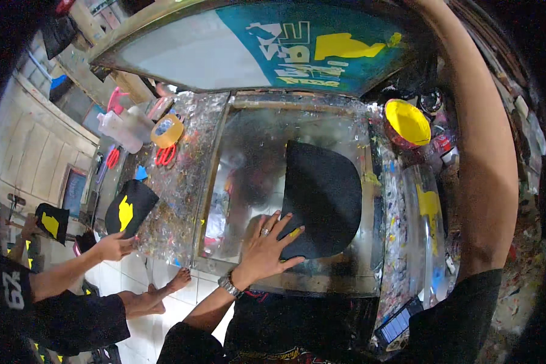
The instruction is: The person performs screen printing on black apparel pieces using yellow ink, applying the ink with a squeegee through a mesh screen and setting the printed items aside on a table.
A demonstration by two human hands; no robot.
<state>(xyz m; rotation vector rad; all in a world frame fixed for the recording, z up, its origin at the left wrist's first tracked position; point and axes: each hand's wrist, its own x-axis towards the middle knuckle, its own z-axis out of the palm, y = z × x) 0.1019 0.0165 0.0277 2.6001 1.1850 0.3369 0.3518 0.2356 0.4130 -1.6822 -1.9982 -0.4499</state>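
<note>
My left hand (267, 246), with a ring and a wristwatch, lies with its fingers spread. Its fingertips press on the lower left edge of a black, rounded fabric panel (324, 200). That panel rests on a glass plate (249, 136) set in a frame. Beyond the glass a printing screen (188, 51) is tilted up, its mesh part white and part teal with yellow and white shapes. My right arm (482, 139) stretches far up along the right side; its hand is beyond the top edge.
A yellow-coated bowl (407, 123) stands right of the glass. Tape (167, 131), red-handled scissors (165, 155) and a spray bottle (120, 127) sit on the left. A co-worker's hand (112, 247) touches a black piece with a yellow print (130, 209). A phone (399, 324) lies lower right.
</note>
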